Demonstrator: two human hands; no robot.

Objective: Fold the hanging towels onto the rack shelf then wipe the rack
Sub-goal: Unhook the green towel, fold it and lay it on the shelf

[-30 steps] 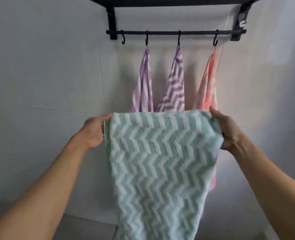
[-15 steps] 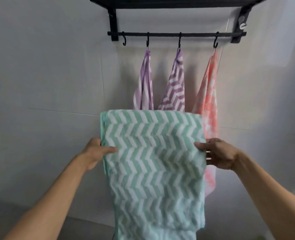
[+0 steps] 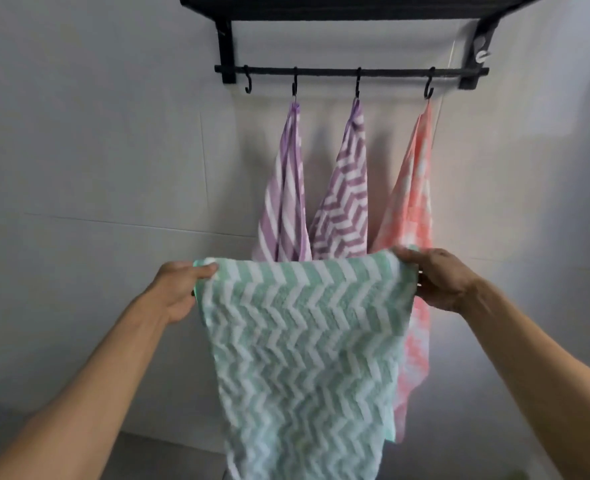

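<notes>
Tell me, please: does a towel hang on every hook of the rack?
No. The leftmost hook is bare, while the other three hold the two purple towels and the pink towel.

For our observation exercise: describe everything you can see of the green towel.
The green towel is soft, fluffy cloth with mint and white zigzag stripes. It hangs loose in front of the wall, held up by its top edge: the left hand pinches one corner, the right hand the other. Its lower end runs out of view.
</notes>
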